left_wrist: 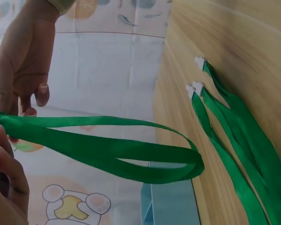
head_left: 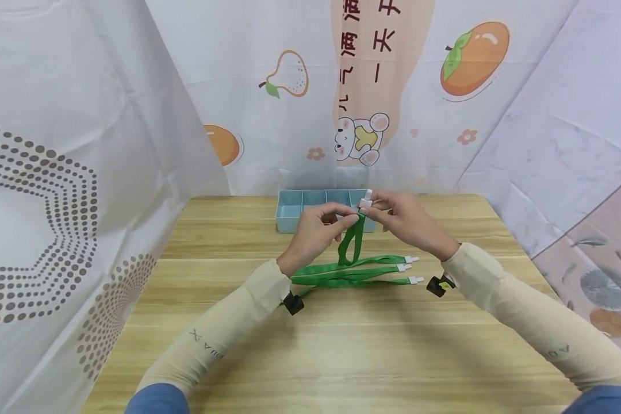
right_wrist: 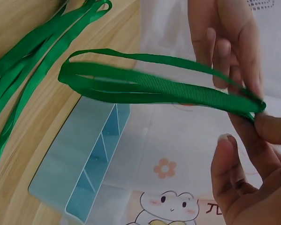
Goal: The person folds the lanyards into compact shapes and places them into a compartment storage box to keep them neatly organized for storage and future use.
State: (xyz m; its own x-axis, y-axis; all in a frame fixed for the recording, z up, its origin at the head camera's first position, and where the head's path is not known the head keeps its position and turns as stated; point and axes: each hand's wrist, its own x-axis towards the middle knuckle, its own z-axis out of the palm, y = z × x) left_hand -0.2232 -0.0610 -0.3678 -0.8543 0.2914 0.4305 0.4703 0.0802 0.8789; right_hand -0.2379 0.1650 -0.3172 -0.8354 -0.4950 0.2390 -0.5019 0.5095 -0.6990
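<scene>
- Surface: a desk (head_left: pixel 352 351) with a light wood grain, its far edge meeting a hanging cloth (head_left: pixel 227 34) printed with fruit, flowers, a bear and dark lettering.
- Room: a white sheet (head_left: pixel 41 103) with dotted patterns hangs at the left; pale marbled cloth (head_left: pixel 564 132) covers the right.
- Box: a light-blue divided box (head_left: pixel 288 225) stands near the desk's far edge, partly hidden behind both hands.
- Loose lanyards: several green lanyards (head_left: pixel 359 273) lie across the desk nearer the person, white clips toward the right; the left sleeve (head_left: pixel 259 292) covers part of their left portion.
- Held lanyard: one green lanyard (head_left: pixel 357 233) hangs as a loop between the hands, its white clip (head_left: pixel 365 203) uppermost.
- Grip: the left hand (head_left: pixel 318 230) pinches the strap's top; the right hand (head_left: pixel 406 217) pinches it beside the clip.
</scene>
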